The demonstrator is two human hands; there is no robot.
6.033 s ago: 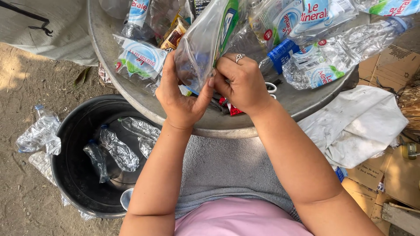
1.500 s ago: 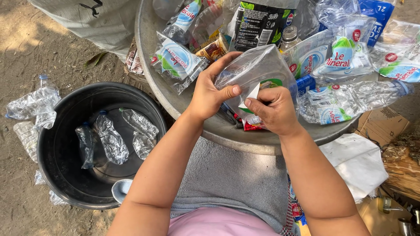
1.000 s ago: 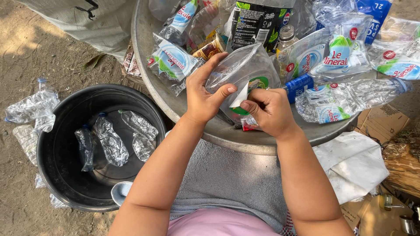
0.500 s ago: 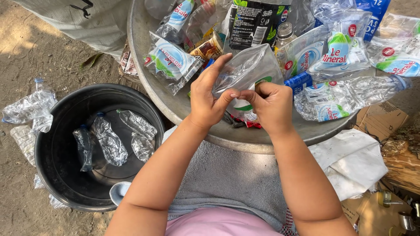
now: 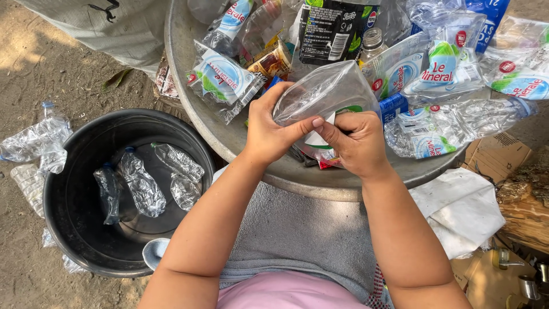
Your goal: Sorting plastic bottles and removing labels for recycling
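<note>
Head cam looking straight down, so going left to right: black tub on the dirt with a few crushed clear bottles inside. Next, left hand, grip closed around the side of a clear plastic bottle, thumb across the front. Right hand pinches at the bottle's label with fingertips closed tight on its edge. Bottle is held just above the round metal tray, which is piled with more plastic bottles. Looks like the label-peeling step to me; next move probably calls for a steady pull while the left holds firm.
</note>
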